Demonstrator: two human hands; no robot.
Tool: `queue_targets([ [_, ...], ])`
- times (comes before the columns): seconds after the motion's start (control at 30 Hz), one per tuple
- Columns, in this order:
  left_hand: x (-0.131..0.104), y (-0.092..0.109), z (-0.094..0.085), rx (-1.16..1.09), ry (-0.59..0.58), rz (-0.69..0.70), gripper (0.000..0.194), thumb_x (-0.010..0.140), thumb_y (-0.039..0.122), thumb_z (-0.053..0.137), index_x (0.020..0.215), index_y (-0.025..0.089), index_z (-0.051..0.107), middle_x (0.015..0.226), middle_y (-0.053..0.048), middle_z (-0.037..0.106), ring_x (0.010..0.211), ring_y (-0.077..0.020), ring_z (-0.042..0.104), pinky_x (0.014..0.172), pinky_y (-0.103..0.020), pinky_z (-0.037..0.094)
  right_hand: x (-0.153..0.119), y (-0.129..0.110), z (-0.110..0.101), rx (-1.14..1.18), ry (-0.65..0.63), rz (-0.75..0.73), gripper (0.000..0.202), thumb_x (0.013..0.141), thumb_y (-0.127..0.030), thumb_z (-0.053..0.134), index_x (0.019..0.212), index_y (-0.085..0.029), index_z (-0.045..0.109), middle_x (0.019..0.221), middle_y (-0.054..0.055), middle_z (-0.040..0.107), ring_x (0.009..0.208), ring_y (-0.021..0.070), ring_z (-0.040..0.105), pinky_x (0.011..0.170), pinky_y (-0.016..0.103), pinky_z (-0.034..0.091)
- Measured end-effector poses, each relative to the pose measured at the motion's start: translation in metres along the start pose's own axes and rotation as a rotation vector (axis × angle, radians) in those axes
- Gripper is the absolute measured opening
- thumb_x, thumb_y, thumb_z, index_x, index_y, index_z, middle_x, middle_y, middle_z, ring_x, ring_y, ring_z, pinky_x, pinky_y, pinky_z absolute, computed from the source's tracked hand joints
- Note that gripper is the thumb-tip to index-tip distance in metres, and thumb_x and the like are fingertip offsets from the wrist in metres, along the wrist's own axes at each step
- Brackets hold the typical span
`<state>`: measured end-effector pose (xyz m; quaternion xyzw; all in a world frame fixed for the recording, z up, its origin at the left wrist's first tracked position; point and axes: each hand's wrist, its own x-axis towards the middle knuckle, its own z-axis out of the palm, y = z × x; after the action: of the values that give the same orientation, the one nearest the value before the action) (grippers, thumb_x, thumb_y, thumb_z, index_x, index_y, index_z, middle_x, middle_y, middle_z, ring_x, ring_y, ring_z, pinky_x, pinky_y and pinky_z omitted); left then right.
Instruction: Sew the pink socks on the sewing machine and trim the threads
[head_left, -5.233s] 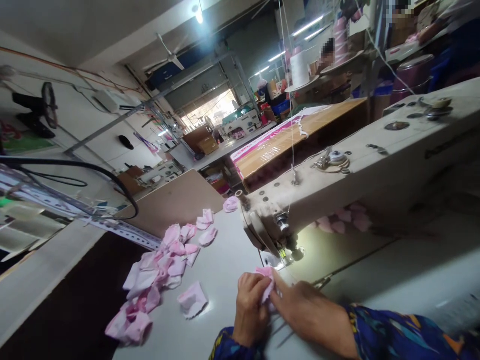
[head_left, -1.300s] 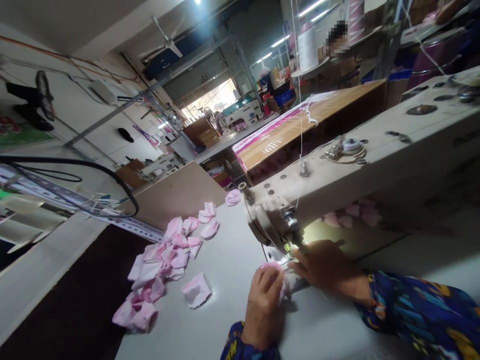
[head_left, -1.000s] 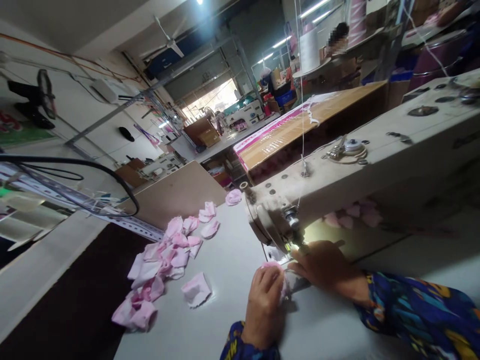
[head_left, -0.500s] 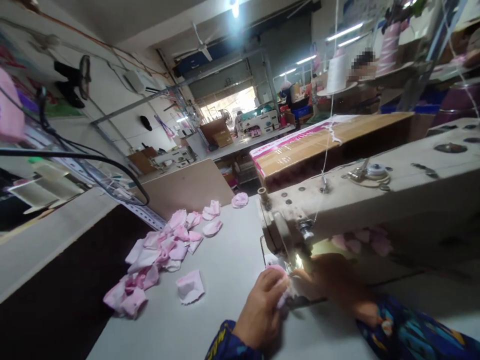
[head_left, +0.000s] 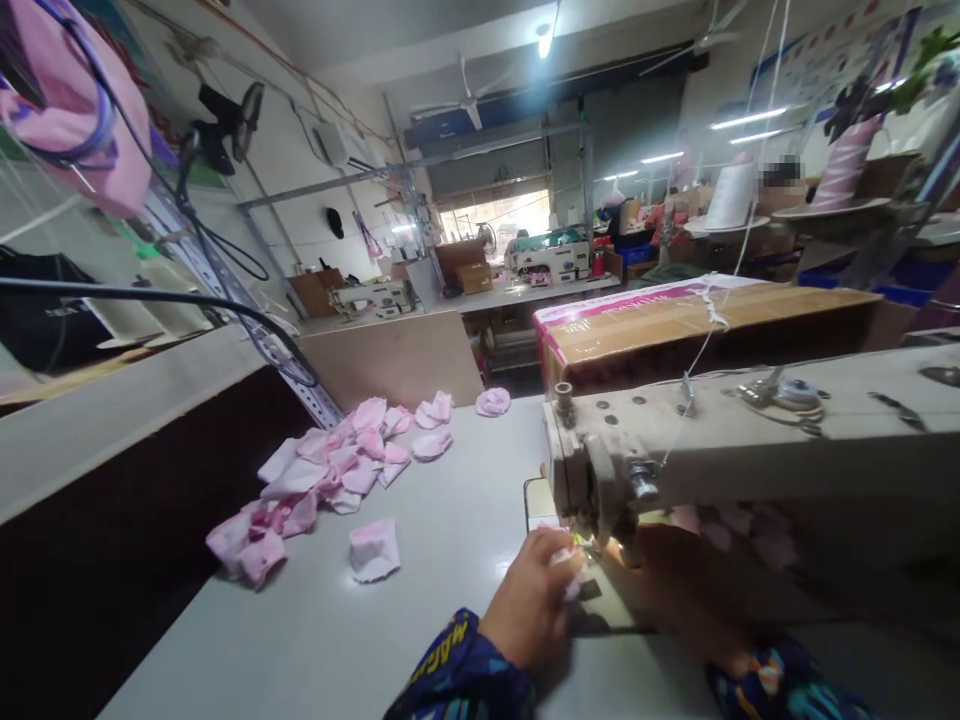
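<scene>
My left hand (head_left: pixel 529 600) is closed on a small pink fabric piece (head_left: pixel 574 580), left of the needle area of a sewing machine (head_left: pixel 720 455). Under the machine's arm, my right hand (head_left: pixel 667 585) reaches in from the right, its fingertips close to the lit needle area. Shadow and blur hide whether those fingers pinch anything. White thread (head_left: pixel 712 335) runs down to the machine head. To the left, a single pale pink fabric piece (head_left: pixel 375 550) lies on the white table (head_left: pixel 442 620), in front of a loose heap of pink pieces (head_left: pixel 330 470).
A cardboard box (head_left: pixel 645 335) stands behind the machine. More pink pieces (head_left: pixel 739 525) lie beyond the machine arm. A board (head_left: pixel 397 360) edges the table's far side, and a black cable (head_left: pixel 150 292) crosses at left. A white thread cone (head_left: pixel 729 195) stands at upper right.
The view has tilted and shifted, so the scene sits differently in the frame. My left hand stays by the needle with the fabric; my right hand has moved slightly lower beside the machine head.
</scene>
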<state>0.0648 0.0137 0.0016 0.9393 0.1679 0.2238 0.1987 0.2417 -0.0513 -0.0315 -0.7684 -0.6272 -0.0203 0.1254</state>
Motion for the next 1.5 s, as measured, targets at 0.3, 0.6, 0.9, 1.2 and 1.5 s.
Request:
queue_targets([
  [0.3,0.002,-0.005,0.005,-0.009,0.005,0.008,0.032,0.067,0.002,0.048,0.091,0.019,0.06,0.094,-0.007,0.055,0.092,-0.0213,0.048,0.078,-0.033,0.048,-0.002,0.004,0.003,-0.074,-0.012,-0.002,0.036,0.093,-0.038,0.041,0.08,-0.018,0.069,0.071,0.01,0.067,0.061,0.0237,0.061,0.054,0.031,0.038],
  [0.6,0.003,-0.004,0.006,0.002,0.024,0.022,0.032,0.064,0.0,0.049,0.089,0.018,0.059,0.092,-0.007,0.054,0.089,-0.0208,0.047,0.077,-0.032,0.046,-0.002,0.006,-0.001,-0.092,-0.004,0.005,0.032,0.091,-0.039,0.048,0.08,-0.018,0.069,0.071,0.011,0.067,0.061,0.0237,0.062,0.053,0.03,0.037],
  [0.9,0.003,-0.008,0.008,0.055,0.092,0.096,0.036,0.073,0.005,0.048,0.105,0.017,0.06,0.096,-0.01,0.057,0.094,-0.0233,0.051,0.078,-0.036,0.048,-0.006,0.005,-0.025,-0.026,-0.007,0.028,0.022,0.09,-0.028,0.048,0.078,-0.021,0.066,0.065,0.005,0.066,0.056,0.0196,0.061,0.048,0.027,0.029],
  [1.2,0.015,-0.014,0.007,-0.179,0.193,-0.244,0.026,0.087,0.028,0.044,0.071,0.018,0.06,0.071,-0.003,0.062,0.069,-0.0168,0.058,0.065,-0.028,0.047,-0.014,-0.012,-0.036,0.226,-0.148,-0.277,0.022,0.076,-0.011,0.056,0.09,-0.025,0.067,0.074,0.001,0.07,0.067,0.0183,0.064,0.055,0.027,0.029],
  [1.5,0.021,-0.014,0.002,0.083,0.326,-0.052,0.016,0.085,0.023,0.052,0.083,0.022,0.068,0.076,-0.003,0.065,0.074,-0.0188,0.059,0.066,-0.031,0.049,-0.018,-0.021,-0.035,0.092,-0.076,-0.411,0.049,0.075,-0.008,0.051,0.123,-0.021,0.052,0.08,0.005,0.07,0.068,0.0229,0.066,0.05,0.03,0.028],
])
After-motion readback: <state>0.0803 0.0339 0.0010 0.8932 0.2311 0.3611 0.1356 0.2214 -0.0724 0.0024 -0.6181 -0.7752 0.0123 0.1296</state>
